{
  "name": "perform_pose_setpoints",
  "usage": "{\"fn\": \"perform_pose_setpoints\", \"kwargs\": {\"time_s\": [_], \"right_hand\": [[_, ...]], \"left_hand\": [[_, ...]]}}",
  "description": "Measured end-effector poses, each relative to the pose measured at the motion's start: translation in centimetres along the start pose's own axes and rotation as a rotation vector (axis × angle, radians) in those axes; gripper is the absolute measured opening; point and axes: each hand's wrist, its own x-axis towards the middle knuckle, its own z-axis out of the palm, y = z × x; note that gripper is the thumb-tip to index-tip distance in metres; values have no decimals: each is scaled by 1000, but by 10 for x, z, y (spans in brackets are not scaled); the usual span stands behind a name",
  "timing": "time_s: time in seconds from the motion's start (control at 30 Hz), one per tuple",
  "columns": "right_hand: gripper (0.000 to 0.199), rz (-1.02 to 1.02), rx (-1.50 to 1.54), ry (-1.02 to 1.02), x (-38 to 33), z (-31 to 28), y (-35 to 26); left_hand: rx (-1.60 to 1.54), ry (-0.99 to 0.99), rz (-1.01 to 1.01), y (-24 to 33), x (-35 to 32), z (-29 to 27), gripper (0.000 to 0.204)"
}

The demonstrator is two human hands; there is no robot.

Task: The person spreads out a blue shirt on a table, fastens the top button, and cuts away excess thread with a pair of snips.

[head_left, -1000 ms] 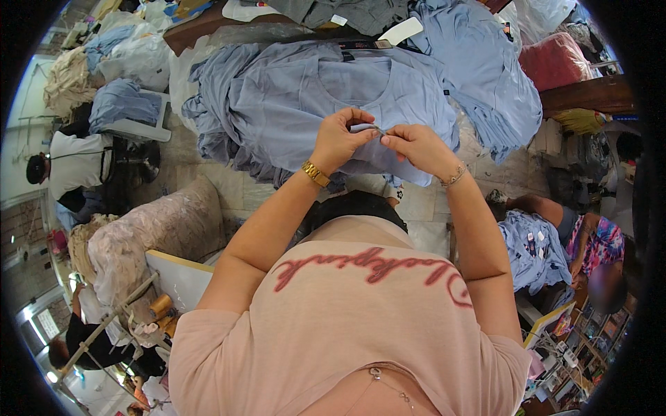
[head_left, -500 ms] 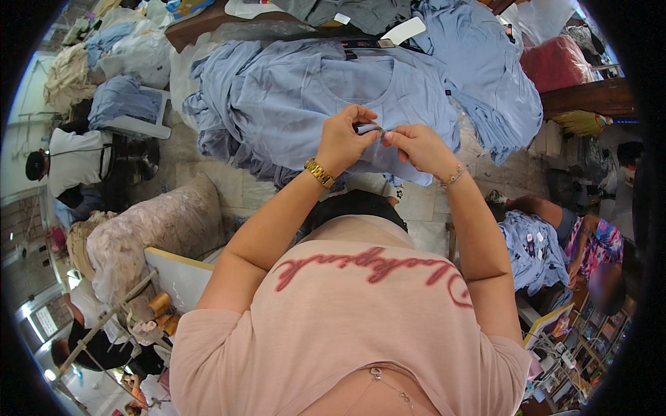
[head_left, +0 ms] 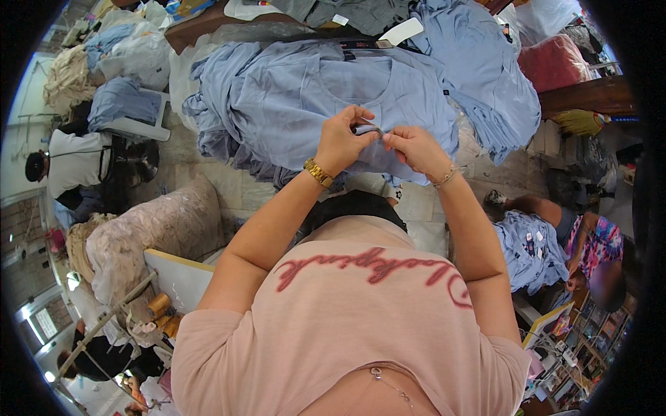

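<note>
Light blue shirts (head_left: 277, 104) lie in a thick pile in front of me, the top one spread with its round neckline (head_left: 355, 80) facing up. Over the near part of this pile, my left hand (head_left: 343, 141), with a gold watch at the wrist, is closed around a small folded piece of light blue cloth (head_left: 365, 129) with a dark edge. Close beside it my right hand (head_left: 418, 148) pinches the end of the same piece between thumb and finger. The fingers partly cover the cloth, and whether it belongs to the top shirt I cannot tell.
More blue garments (head_left: 479, 69) hang at the right end of the pile. A large plastic-wrapped bundle (head_left: 156, 229) stands at left on the tiled floor. A co-worker (head_left: 593, 243) sits at right with blue garments; another person (head_left: 76, 163) is at far left.
My right wrist and forearm have shifted slightly to the left. Both hands keep their hold on the small piece of cloth, and the shirt pile looks the same.
</note>
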Motion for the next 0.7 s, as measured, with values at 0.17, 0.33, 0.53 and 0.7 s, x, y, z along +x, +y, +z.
{"fn": "perform_pose_setpoints", "kwargs": {"time_s": [0.17, 0.33, 0.53, 0.7], "right_hand": [[30, 60, 190, -31, -2, 4, 4], [30, 72, 328, -84, -5, 6, 4], [32, 96, 218, -61, -5, 3, 1], [35, 37, -2, 33, -4, 6, -6]], "left_hand": [[-132, -40, -136, -2, 0, -2, 32], [-210, -57, -117, -8, 1, -2, 33], [-173, -57, -117, -4, 2, -3, 31], [-34, -27, -50, -3, 2, -2, 31]]}}
